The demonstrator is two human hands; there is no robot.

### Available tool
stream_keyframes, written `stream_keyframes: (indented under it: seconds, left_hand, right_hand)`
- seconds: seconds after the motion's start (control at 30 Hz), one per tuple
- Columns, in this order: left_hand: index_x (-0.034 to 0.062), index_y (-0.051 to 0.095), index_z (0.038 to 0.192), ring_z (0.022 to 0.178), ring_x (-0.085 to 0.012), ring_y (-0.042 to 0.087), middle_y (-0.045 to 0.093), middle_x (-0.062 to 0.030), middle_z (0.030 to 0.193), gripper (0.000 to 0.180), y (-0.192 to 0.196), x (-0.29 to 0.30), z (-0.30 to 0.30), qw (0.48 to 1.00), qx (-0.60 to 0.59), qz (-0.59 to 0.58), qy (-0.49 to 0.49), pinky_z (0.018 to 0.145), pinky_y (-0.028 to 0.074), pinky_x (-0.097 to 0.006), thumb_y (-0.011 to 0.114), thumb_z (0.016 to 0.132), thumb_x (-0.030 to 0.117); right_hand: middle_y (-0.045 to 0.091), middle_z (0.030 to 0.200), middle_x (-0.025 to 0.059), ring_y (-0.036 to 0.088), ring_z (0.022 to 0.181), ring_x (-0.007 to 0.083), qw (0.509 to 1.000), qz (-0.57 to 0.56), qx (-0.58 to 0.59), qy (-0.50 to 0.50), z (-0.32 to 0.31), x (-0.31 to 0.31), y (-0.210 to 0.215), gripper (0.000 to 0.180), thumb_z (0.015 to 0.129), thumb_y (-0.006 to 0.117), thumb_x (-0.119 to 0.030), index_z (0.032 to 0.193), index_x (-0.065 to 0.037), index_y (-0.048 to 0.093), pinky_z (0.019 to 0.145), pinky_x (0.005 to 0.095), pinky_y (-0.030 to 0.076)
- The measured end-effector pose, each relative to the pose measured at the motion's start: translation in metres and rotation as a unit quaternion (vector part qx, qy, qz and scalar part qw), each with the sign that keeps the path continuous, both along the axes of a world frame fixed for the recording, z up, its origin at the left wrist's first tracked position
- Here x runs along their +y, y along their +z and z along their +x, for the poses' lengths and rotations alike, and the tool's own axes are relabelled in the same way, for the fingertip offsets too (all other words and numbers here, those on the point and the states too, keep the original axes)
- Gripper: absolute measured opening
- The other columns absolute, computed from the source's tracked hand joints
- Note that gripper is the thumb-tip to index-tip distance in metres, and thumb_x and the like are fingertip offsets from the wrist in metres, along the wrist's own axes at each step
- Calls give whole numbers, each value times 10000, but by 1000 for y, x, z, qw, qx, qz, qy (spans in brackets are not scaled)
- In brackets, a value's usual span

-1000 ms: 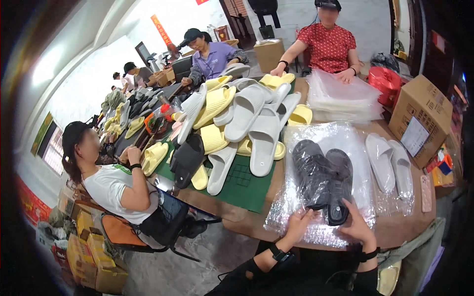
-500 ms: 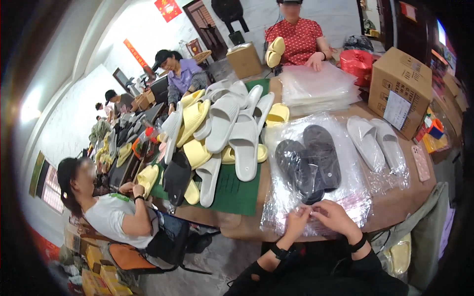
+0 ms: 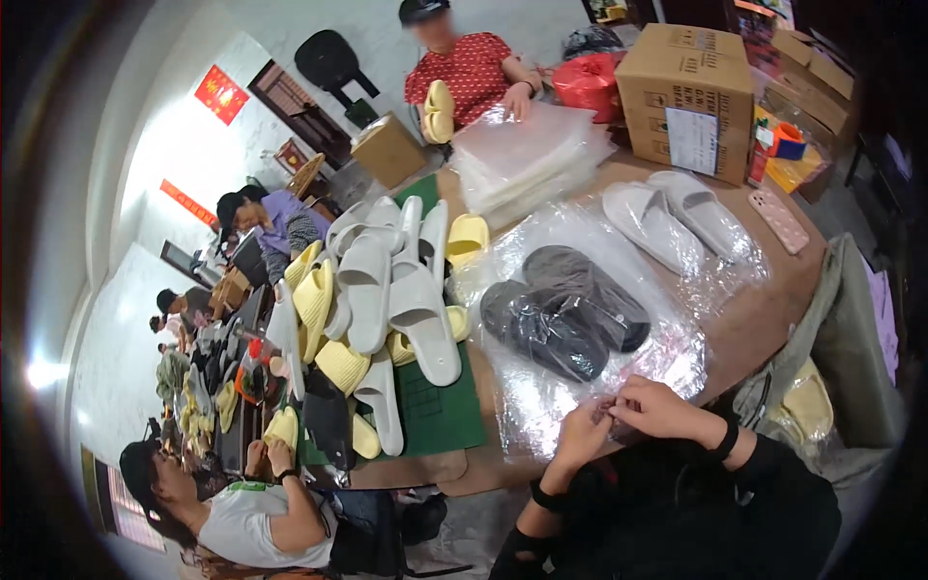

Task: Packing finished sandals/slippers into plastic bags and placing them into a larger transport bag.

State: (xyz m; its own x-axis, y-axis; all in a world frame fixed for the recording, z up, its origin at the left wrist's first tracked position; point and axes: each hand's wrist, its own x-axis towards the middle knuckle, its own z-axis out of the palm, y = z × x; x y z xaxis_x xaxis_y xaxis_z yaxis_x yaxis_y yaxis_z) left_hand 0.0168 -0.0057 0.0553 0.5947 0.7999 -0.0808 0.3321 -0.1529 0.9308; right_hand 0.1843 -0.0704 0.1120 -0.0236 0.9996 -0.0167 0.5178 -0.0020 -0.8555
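Note:
A pair of black slide slippers (image 3: 565, 314) lies inside a clear plastic bag (image 3: 667, 333), on top of a stack of such bags near the table's front edge. My left hand (image 3: 583, 432) is closed on the bag's near edge, its fingertips pinched together. Right beside it, my right hand (image 3: 661, 407) pinches the same edge, fingertips almost meeting those of the left. Exactly what lies between the fingertips is partly hidden. To the right, a pair of grey slippers (image 3: 665, 227) rests in another clear bag.
Grey, yellow and black slippers (image 3: 364, 290) are heaped on a green mat (image 3: 449, 411) at left. Beyond stand a stack of clear bags (image 3: 522, 159), a red roll (image 3: 587, 87) and a cardboard box (image 3: 684, 97). A pink phone (image 3: 778, 220) lies right. Co-workers sit left and opposite.
My view has turned, so the scene appears tilted and shifted left. Both hands stay pinched together at the bag's near edge. The black slippers remain in the bag.

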Motion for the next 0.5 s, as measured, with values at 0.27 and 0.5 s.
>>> stream_keyframes:
  seconds: [0.27,0.5]
  left_hand:
    - [-40,571,1060,753,-109,614,646,-74,877,213,47,-32,15,991,-105,-68,48,686,513,-244,488,966,132]
    - [-15,583,1111,932,-147,608,590,-120,1136,210,52,-52,27,984,-170,57,2,727,516,-246,516,913,-12]
  right_hand:
    - [631,1013,59,611,866,139,858,-148,492,22,-3,-25,-2,396,992,427,-314,1239,-12,490,754,262,508]
    - [622,900,119,617,668,138,663,-251,700,-85,5,8,-5,245,926,564,-246,1064,-78,452,491,236,486]
